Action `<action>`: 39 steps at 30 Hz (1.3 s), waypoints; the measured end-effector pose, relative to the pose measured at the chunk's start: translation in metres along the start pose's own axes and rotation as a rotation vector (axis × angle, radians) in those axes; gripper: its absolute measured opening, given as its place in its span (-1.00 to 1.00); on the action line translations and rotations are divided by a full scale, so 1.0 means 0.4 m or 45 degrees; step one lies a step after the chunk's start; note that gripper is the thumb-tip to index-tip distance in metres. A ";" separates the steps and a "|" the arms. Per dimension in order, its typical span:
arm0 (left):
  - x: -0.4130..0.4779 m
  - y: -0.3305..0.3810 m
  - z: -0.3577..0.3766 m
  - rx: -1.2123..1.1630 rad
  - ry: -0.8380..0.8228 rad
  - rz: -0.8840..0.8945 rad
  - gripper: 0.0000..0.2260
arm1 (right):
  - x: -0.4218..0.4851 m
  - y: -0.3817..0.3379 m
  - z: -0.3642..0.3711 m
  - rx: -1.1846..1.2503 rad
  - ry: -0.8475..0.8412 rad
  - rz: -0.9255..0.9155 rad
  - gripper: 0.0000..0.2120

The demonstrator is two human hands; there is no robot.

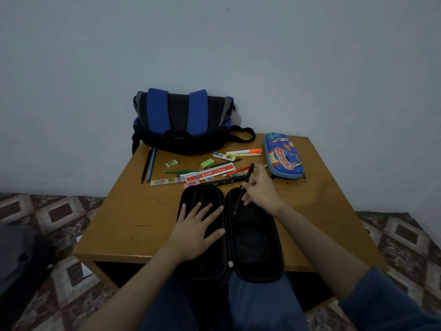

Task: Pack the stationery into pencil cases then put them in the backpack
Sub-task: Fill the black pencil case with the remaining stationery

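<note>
A black pencil case (253, 237) lies unzipped and spread flat at the near edge of the wooden table (133, 211). My left hand (195, 225) presses flat, fingers apart, on its left half. My right hand (261, 189) holds a black pen (244, 187) tilted tip-down over the right half. Loose stationery lies beyond the case: a red ruler (210, 174), a green eraser (207, 162), an orange highlighter (244, 151), a black and a blue pencil (149, 164). A blue and black backpack (183, 123) stands against the wall. A blue cartoon pencil case (282, 155) lies zipped shut at the right.
The table is small and low, against a pale wall. Patterned floor tiles (59, 216) surround it. A dark bundle (21, 261) sits on the floor at the left. My knees in blue trousers (262, 304) are below the table's near edge.
</note>
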State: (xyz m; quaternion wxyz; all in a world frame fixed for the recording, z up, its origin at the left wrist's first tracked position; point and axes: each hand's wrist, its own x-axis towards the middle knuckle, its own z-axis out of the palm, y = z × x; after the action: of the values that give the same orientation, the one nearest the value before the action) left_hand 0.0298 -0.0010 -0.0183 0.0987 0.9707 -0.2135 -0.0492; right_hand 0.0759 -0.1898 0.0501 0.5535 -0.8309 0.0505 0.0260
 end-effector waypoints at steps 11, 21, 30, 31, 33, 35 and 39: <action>-0.002 0.001 0.005 -0.009 0.035 0.008 -0.16 | 0.024 0.012 0.000 -0.082 0.038 -0.045 -0.38; -0.005 0.003 0.004 0.008 0.050 0.003 -0.09 | 0.031 0.007 0.019 -0.069 -0.121 0.073 -0.41; -0.003 0.002 0.007 0.030 0.065 0.003 -0.09 | 0.036 0.023 0.019 -0.283 -0.126 0.103 -0.54; -0.003 0.002 0.007 0.030 0.065 0.003 -0.10 | 0.036 0.025 0.020 -0.315 -0.123 0.093 -0.52; -0.003 0.002 0.007 0.027 0.064 0.005 -0.11 | 0.036 0.028 0.019 -0.367 -0.126 0.084 -0.48; -0.003 0.001 0.008 0.028 0.065 0.006 -0.12 | 0.036 0.031 0.020 -0.398 -0.143 0.079 -0.45; -0.003 0.000 0.009 0.023 0.069 0.007 -0.13 | 0.034 0.031 0.022 -0.485 -0.209 0.109 -0.40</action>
State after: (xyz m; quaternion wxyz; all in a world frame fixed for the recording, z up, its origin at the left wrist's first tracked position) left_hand 0.0283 -0.0012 -0.0218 0.0959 0.9719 -0.2140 -0.0206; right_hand 0.0882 -0.1872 0.0340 0.3870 -0.9128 0.0347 0.1261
